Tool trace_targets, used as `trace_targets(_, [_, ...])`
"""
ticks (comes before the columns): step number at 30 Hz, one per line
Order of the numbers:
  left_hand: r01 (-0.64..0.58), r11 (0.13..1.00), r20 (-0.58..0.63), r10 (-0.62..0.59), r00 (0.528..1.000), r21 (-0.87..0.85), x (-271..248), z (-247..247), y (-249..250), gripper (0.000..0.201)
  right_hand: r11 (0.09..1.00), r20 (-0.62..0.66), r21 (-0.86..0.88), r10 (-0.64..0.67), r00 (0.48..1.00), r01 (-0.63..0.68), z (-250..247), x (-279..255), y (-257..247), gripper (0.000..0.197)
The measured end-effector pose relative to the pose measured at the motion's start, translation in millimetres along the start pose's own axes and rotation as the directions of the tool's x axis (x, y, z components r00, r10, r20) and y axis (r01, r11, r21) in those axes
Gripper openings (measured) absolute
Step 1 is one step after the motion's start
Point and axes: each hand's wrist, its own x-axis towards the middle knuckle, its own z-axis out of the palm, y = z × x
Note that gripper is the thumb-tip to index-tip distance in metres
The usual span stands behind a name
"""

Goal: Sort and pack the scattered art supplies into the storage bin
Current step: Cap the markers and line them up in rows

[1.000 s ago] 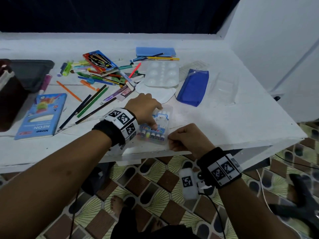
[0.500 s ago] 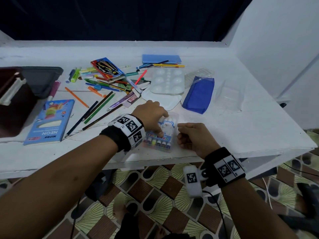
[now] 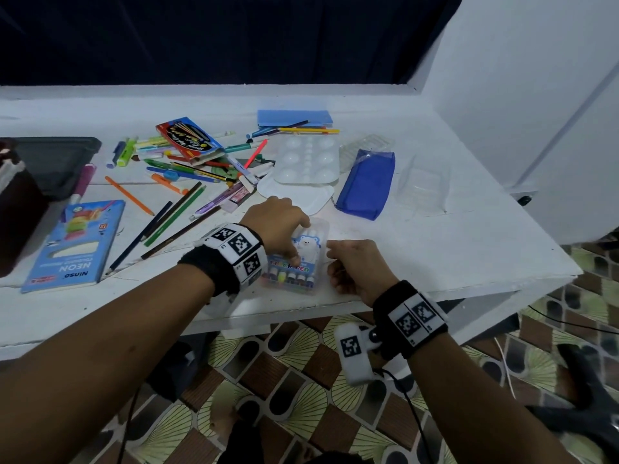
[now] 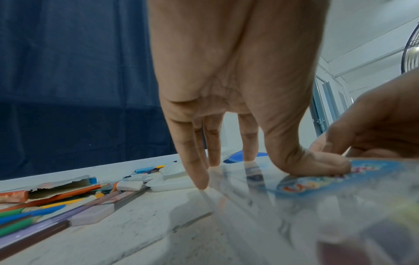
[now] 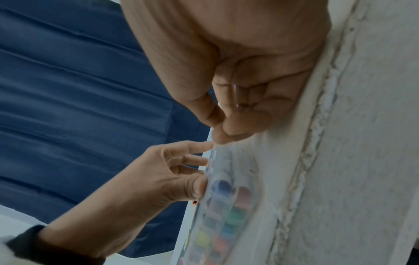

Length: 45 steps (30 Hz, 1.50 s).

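A clear colour pen case (image 3: 310,244) with a bear label lies flat near the white table's front edge (image 3: 335,308). My left hand (image 3: 279,224) presses on top of it with straight fingers, the thumb flat on the label (image 4: 317,179). My right hand (image 3: 356,267) is curled at the case's right edge, thumb and forefinger pinching the rim (image 5: 217,143). The coloured pen caps (image 5: 226,215) show through the plastic. A dark storage bin (image 3: 20,209) stands at the far left, partly out of view.
Loose pencils and markers (image 3: 174,209), a red pencil box (image 3: 189,139) and a blue NEON box (image 3: 73,242) lie to the left. Behind the hands sit a white palette (image 3: 308,159), a blue pouch (image 3: 366,182) and a clear tray (image 3: 422,182). A dark lid (image 3: 57,159) lies by the bin.
My right hand has moved from the case's near corner up along its right edge. The left hand stays pressed on the case. The head view has shifted slightly.
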Motion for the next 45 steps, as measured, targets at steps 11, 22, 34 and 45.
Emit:
trace_targets(11, [0.025, 0.996, 0.022, -0.023, 0.999, -0.086, -4.1, 7.1, -8.6, 0.082, 0.971, -0.054, -0.203, -0.143, 0.988, 0.129, 10.7, 1.6, 8.1, 0.03])
trace_targets(22, [0.025, 0.902, -0.022, -0.038, 0.999, -0.431, -11.5, 7.4, -32.6, 0.082, 0.972, 0.034, -0.142, -0.182, 0.983, 0.185, 16.5, 0.2, -4.4, 0.02])
trace_targets(34, [0.006, 0.661, -0.002, -0.011, 1.0, -0.75, -25.2, -5.0, -70.5, 0.064, 0.977, 0.123, -0.107, -0.169, 0.978, 0.183, 39.2, 2.6, -52.7, 0.02])
trace_targets(45, [-0.136, 0.474, -0.365, -0.432, 0.825, -0.87, -171.8, -76.3, -255.3, 0.023, 0.725, 0.398, -0.27, -0.515, 0.759, 0.633, 201.4, -23.7, -178.5, 0.011])
